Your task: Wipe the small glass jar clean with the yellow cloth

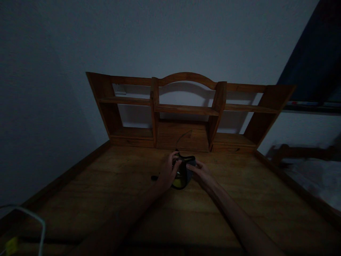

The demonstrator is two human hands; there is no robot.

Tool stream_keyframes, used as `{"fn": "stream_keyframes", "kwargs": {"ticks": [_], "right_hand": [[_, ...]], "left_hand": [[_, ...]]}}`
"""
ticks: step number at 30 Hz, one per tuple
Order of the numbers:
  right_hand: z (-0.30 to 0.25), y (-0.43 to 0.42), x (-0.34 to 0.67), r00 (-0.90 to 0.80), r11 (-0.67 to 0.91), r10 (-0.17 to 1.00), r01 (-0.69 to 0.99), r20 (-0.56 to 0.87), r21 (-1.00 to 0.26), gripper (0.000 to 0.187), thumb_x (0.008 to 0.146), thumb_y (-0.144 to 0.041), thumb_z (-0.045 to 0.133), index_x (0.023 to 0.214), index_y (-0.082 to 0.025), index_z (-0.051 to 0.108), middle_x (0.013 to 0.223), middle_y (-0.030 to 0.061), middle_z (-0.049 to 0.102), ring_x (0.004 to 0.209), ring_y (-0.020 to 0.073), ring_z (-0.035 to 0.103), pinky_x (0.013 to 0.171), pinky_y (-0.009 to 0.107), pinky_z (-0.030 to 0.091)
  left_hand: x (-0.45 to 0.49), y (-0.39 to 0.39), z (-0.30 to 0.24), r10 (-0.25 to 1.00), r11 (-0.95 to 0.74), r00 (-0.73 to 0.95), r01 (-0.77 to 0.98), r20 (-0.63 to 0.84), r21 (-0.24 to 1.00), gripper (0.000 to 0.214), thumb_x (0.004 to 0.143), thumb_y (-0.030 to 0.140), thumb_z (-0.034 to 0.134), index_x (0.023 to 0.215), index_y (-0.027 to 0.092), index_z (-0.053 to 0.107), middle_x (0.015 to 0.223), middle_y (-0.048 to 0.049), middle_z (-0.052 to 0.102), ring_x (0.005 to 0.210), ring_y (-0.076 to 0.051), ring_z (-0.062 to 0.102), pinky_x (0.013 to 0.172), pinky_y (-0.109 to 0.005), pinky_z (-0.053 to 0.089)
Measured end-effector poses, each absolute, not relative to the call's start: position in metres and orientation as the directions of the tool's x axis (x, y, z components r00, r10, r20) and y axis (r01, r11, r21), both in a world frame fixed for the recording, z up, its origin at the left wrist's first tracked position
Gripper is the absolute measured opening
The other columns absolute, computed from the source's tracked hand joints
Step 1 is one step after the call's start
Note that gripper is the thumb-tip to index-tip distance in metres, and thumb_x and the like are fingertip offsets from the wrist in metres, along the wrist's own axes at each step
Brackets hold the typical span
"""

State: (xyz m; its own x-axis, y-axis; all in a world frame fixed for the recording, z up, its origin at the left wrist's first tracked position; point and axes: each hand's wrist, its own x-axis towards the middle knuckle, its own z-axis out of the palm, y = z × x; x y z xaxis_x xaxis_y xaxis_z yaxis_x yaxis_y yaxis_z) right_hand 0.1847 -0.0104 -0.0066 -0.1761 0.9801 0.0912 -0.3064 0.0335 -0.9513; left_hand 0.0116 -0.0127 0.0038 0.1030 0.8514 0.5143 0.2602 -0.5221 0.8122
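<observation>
Both hands are at a small open pouch (189, 174), grey outside with black edging and a yellow-green inside, above the wooden desk. My right hand (199, 170) pinches the pouch's right side, thumb on top. My left hand (170, 169) is curled over its left side, fingers on a dark, shiny thing (178, 172) at the opening; its kind is too dim to make out. A short black end (154, 177) sticks out left of my left hand. Part of the pouch is hidden behind my left hand.
A wooden shelf unit (186, 110) with several compartments stands at the back of the desk (128, 199). A thin dark line (183, 135) shows against its middle panel. At the lower left is a pale cable (32, 213) with a yellow tag (11, 245). The room is dim.
</observation>
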Motion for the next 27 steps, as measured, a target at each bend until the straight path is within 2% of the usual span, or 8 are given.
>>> {"fn": "stream_keyframes", "kwargs": {"ticks": [5, 17, 22, 27], "right_hand": [[-0.0108, -0.008, 0.1812, -0.134, 0.095, 0.981, -0.294, 0.14, -0.951, 0.039, 0.062, -0.037, 0.084, 0.095, -0.02, 0.071, 0.091, 0.0036, 0.072, 0.077, 0.0189, 0.065, 0.071, 0.03, 0.048], [-0.0074, -0.0139, 0.1861, -0.214, -0.006, 0.974, -0.356, 0.075, -0.934, 0.032, 0.066, -0.025, 0.08, 0.097, -0.022, 0.071, 0.092, 0.0015, 0.07, 0.081, 0.018, 0.063, 0.074, 0.028, 0.046], [-0.0114, -0.0109, 0.1856, -0.222, 0.012, 0.969, -0.391, 0.107, -0.92, 0.03, 0.065, -0.019, 0.075, 0.094, -0.023, 0.072, 0.09, 0.0, 0.07, 0.081, 0.0175, 0.061, 0.074, 0.027, 0.045], [-0.0094, -0.0123, 0.186, -0.26, 0.016, 0.957, -0.396, 0.129, -0.918, 0.03, 0.065, -0.016, 0.071, 0.094, -0.023, 0.071, 0.091, -0.0007, 0.07, 0.081, 0.0177, 0.06, 0.073, 0.027, 0.045]], "left_hand": [[0.0117, -0.012, 0.0025, 0.842, -0.534, 0.097, 0.285, 0.53, 0.796, 0.039, 0.095, 0.039, 0.045, 0.13, 0.022, 0.043, 0.112, -0.0081, 0.063, 0.107, -0.021, 0.06, 0.097, -0.039, 0.044], [0.0124, -0.0132, 0.0021, 0.835, -0.546, 0.119, 0.293, 0.537, 0.785, 0.04, 0.094, 0.038, 0.047, 0.131, 0.022, 0.042, 0.115, -0.0087, 0.061, 0.11, -0.021, 0.059, 0.098, -0.038, 0.043], [0.0118, -0.0126, 0.0021, 0.822, -0.565, 0.132, 0.303, 0.554, 0.767, 0.039, 0.094, 0.036, 0.048, 0.13, 0.023, 0.042, 0.113, -0.0071, 0.062, 0.108, -0.02, 0.058, 0.097, -0.036, 0.042], [0.0117, -0.0132, 0.0049, 0.857, -0.51, 0.061, 0.239, 0.511, 0.826, 0.038, 0.093, 0.039, 0.049, 0.127, 0.024, 0.045, 0.109, -0.0053, 0.063, 0.104, -0.019, 0.06, 0.095, -0.034, 0.043]]}}
